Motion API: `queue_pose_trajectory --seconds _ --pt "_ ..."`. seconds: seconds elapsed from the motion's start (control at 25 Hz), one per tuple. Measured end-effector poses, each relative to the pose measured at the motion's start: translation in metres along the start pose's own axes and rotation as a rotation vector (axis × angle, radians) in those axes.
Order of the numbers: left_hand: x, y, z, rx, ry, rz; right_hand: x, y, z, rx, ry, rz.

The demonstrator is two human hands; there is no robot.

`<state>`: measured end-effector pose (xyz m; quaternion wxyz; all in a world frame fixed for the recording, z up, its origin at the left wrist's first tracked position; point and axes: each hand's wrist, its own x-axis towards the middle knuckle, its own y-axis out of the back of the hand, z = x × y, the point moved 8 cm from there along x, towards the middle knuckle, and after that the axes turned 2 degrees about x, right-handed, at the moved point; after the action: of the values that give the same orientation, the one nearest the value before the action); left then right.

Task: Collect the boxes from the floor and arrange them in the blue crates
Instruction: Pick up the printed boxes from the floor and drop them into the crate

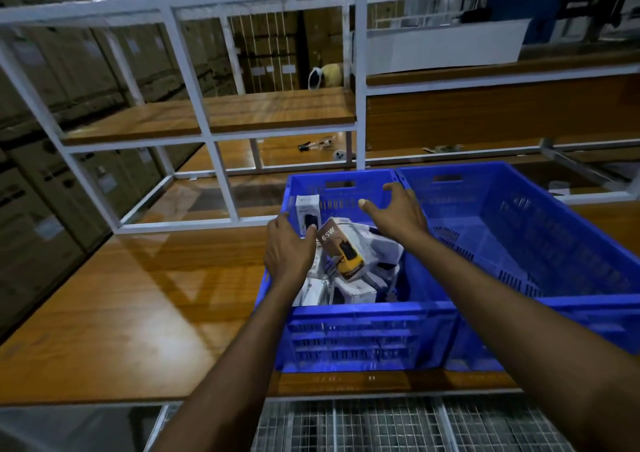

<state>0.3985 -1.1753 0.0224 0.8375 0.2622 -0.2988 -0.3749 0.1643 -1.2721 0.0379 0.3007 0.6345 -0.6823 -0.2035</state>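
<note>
Both hands reach over the nearer of two blue crates on the wooden bench [138,295]. The left crate [363,334] lies under them, and the right crate [588,330] stands touching it, out past the right forearm.

The only writing that reads plainly is "65W", in white on the brown end of a brown-and-yellow box, the 65W box [341,250]. It lies tilted on top of the heap between the two hands; its long axis runs from the left hand's fingertips down and back toward the person; the brown end is up by the fingers and the yellow end is lower and nearer.

Just beyond the left hand's fingers a white box [306,209] stands upright against the crate's far left corner; it shows a dark product picture (its lettering is too blurred to read). More white boxes [353,292] lie jumbled below the 65W box at mixed angles, between the wrists; their print cannot be read either.

The left hand [289,243] is over the crate's left rim, knuckles up and fingers bent down, with the tips at the brown end of the 65W box; I cannot tell whether it actually grips the box. The right hand [398,212] is released, with fingers spread and thumb out; it holds nothing and hovers above the crate's far right corner.

Beyond both hands rises a white shelving frame [221,181] with wooden shelves; far off to the left of the left arm are stacked cartons [41,209]; below the forearms, past the bench edge, is wire grating [381,424].
</note>
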Motion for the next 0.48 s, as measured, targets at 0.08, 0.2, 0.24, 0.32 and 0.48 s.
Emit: queue_pose_trajectory --seconds 0.08,0.2,0.24,0.32,0.48 --pt "-0.003 0.011 0.003 -0.002 0.001 0.029 -0.001 0.003 -0.006 0.009 0.037 0.018" --pt "-0.011 0.033 0.007 -0.021 -0.001 0.084 -0.006 0.005 -0.02 0.052 0.101 0.021" --pt "-0.015 0.04 0.007 -0.023 0.0 0.102 -0.008 0.005 -0.024 0.068 0.122 0.006" --pt "-0.026 0.054 0.009 -0.02 -0.005 0.138 -0.014 0.004 -0.031 0.099 0.165 -0.033" --pt "-0.055 0.083 0.01 -0.011 0.009 0.222 -0.036 0.012 -0.048 0.177 0.235 -0.103"
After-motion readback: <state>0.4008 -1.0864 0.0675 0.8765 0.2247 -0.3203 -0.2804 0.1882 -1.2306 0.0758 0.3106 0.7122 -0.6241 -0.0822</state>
